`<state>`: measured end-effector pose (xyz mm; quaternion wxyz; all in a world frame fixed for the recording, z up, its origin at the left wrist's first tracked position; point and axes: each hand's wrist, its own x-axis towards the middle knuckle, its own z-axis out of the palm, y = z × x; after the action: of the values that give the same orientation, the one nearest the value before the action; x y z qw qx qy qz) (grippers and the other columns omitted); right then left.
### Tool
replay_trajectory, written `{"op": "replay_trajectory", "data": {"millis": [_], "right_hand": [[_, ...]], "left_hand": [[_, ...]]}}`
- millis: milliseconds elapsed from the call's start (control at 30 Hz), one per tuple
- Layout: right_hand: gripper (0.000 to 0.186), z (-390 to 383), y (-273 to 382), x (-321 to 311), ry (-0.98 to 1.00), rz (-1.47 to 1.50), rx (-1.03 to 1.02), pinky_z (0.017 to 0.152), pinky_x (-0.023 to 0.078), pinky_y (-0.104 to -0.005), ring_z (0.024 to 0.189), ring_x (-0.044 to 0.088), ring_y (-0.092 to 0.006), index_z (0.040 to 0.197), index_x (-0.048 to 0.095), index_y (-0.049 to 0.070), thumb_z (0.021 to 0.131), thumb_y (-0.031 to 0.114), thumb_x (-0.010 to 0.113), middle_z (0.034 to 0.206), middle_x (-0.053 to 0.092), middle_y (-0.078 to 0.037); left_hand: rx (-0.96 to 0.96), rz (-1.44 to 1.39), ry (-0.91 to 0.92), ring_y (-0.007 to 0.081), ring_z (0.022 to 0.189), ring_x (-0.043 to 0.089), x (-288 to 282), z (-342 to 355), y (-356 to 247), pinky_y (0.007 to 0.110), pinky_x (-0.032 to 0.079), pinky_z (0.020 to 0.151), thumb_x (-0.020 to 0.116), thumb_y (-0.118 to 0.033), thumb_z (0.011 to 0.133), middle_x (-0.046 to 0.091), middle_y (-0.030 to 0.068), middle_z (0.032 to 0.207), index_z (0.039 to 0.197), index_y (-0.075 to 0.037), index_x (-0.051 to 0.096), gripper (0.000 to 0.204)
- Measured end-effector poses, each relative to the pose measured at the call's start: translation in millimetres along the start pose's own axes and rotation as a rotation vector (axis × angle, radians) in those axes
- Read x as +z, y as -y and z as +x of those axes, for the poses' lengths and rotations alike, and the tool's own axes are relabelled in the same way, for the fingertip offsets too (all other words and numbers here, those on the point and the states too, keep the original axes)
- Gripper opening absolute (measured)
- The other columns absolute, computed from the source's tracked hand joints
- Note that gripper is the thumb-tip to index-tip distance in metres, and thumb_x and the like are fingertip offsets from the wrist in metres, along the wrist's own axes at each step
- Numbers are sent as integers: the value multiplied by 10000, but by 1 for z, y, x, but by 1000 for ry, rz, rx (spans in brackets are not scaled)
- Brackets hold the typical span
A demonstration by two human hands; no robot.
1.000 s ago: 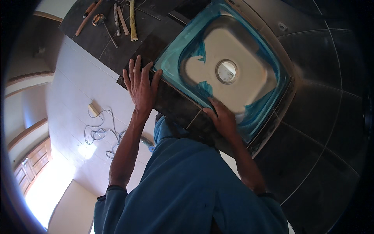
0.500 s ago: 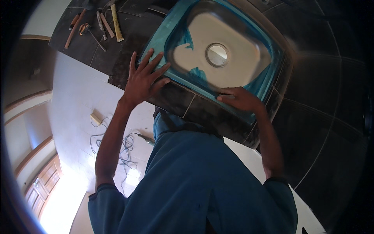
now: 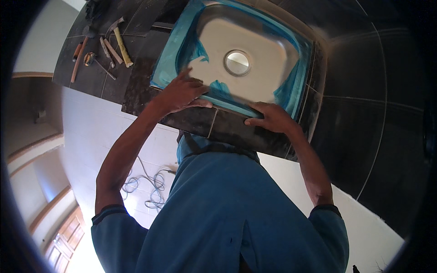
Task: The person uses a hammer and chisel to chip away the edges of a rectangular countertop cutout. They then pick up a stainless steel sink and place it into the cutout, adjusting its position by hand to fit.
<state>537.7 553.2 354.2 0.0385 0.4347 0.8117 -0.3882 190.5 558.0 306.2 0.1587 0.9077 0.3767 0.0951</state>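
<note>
A steel sink (image 3: 268, 73) is set in the black-tiled counter, its rim covered with torn blue protective film (image 3: 165, 68). Over the near rim, left of the middle, bends my left hand (image 3: 184, 94), fingers toward the basin and thumb along the front edge. Farther right on that same rim, my right hand (image 3: 273, 118) has its fingers over the inner side and its thumb on the outer side. The round drain hole (image 3: 237, 63) shows in the basin floor. What lies beneath the rim is hidden.
Several tools lie on the counter at the far left: a mallet (image 3: 81, 54), a hammer with a yellow handle (image 3: 121, 45) and a round-headed tool (image 3: 89, 58). A dark tiled wall (image 3: 355, 127) rises at the right. Coiled cable (image 3: 157, 186) lies on the white floor.
My left hand has gone from lying flat and spread on the left rim corner to bending over the near rim, closer to my right hand. The view has shifted slightly.
</note>
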Motion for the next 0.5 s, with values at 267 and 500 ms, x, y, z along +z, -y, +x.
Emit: {"op": "replay_trajectory", "data": {"millis": [267,500], "right_hand": [[530,-14,-12,25,-306,-451,-258,723,607,-420,903,724,-306,1313,579,48,912,375,695,1016,718,-161],[587,-18,8,10,-325,-535,-264,738,609,-410,911,714,-309,1357,555,84,854,307,760,1074,697,-114]], "left_hand": [[246,208,-204,269,815,728,9,10,-3,368,584,675,585,-493,939,710,91,911,1046,-69,619,438],[289,267,-275,255,797,728,-5,10,-10,350,592,656,628,-442,928,702,91,888,1016,-63,596,390]]}}
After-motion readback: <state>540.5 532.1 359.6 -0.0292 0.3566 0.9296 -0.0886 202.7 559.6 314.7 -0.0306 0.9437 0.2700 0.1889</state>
